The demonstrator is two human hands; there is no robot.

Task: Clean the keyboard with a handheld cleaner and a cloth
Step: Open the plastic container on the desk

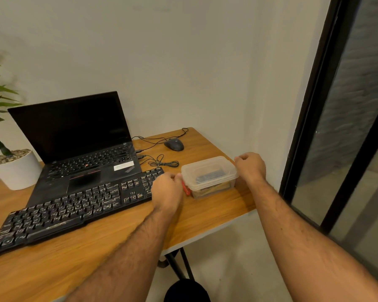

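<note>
- We judged this to be the opening step: fetching the cleaning things, not yet cleaning. Our two hands were on a clear lidded plastic box (208, 172) right of centre in the frame, near the desk's (205, 216) right edge.
- Through the box's wall we could see something dark and something yellowish inside; whether these were the handheld cleaner and the cloth we could not tell. A red piece showed at the box's lower left corner.
- Our left hand (166, 190) sat at the box's left end, fingers curled, fingertips touching the lid's rim there. Whether they gripped it or only rested on it was unclear.
- Our right hand (250, 167) was at the box's right end, fingers curled under by the rim; the back of the hand hid the fingertips, so we could not tell if they held the lid.
- The keyboard (74, 208), black with worn keys, lay across the lower left of the frame, its right end just beside our left hand, in front of an open laptop (79, 138).
- The next move, in our view, called for lifting the lid off while steadying the box, which stood close to the desk's edge.
</note>
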